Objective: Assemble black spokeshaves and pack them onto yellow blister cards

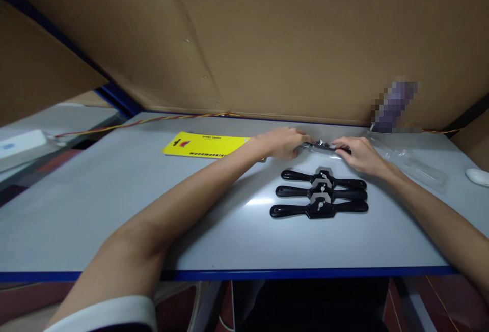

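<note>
To the right of the right hand (359, 155), partly beyond its forearm, lies clear plastic packaging (424, 166), crumpled and see-through; I cannot tell if something is inside it. A glossy, transparent edge also shows around the dark-handled tool (324, 148) between the two hands, but I cannot tell whether this tool is in a plastic sleeve. The left hand (284, 143) is closed, with bent fingers, upon the left end of this tool, and the right hand pinches its right end between thumb and fingers, so both hands are grasping it just above the table (214, 220) or on it. On the near side of the hands, below the gap between them, three black spokeshaves (320, 209) lie in a stack of parallel rows, their handles pointing left and right. A yellow card (206, 144) lies left of the left hand, partly covered by its wrist.
</note>
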`<state>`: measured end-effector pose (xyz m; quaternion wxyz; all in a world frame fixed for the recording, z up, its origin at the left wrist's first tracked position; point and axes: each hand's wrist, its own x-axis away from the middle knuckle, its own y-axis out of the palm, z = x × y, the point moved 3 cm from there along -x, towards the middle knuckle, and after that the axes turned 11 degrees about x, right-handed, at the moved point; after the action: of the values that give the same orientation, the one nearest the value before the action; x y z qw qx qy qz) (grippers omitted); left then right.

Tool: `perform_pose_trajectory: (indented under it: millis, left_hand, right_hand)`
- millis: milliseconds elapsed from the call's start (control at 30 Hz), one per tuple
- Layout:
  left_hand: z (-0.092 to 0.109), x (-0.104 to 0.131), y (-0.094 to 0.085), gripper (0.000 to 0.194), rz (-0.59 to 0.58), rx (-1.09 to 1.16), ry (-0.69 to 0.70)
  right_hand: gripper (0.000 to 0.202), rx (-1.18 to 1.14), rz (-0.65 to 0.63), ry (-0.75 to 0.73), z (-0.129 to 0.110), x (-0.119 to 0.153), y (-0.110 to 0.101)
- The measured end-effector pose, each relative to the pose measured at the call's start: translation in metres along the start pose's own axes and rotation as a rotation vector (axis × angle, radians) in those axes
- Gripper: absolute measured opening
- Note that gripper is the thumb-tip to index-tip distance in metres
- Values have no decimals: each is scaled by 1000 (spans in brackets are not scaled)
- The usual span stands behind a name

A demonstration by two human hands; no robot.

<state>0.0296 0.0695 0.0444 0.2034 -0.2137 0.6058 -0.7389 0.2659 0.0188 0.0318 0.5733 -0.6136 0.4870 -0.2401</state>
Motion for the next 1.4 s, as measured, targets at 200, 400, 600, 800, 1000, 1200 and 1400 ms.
perform_pose_trajectory:
  millis: [200, 400, 600, 800, 1000, 1200, 1400]
  left_hand:
    - [-5, -2, 8, 59, 122, -6, 15]
    - [-15, -6, 19, 44, 210, -62, 73]
    - [-13, -9, 22, 40, 191, -118, 65]
    - [-11, -4, 0, 44, 128, -75, -24]
    - [-19, 11, -26, 31, 31, 150, -42]
    - [-35, 28, -52, 43, 323, 175, -209]
    - [-82, 62, -71, 58, 295, 235, -482]
  right_hand:
    - [28, -71, -71, 78, 6, -10, -4]
    - [27, -21, -120, 86, 0, -10, -6]
    - [42, 98, -49, -26, 0, 16, -6]
    - [47, 5, 45, -39, 10, 16, -10]
    - [38, -538, 100, 304, 13, 10, 1]
    - [39, -896, 99, 547, 21, 12, 10]
    - [22, -695, 129, 575, 27, 19, -3]
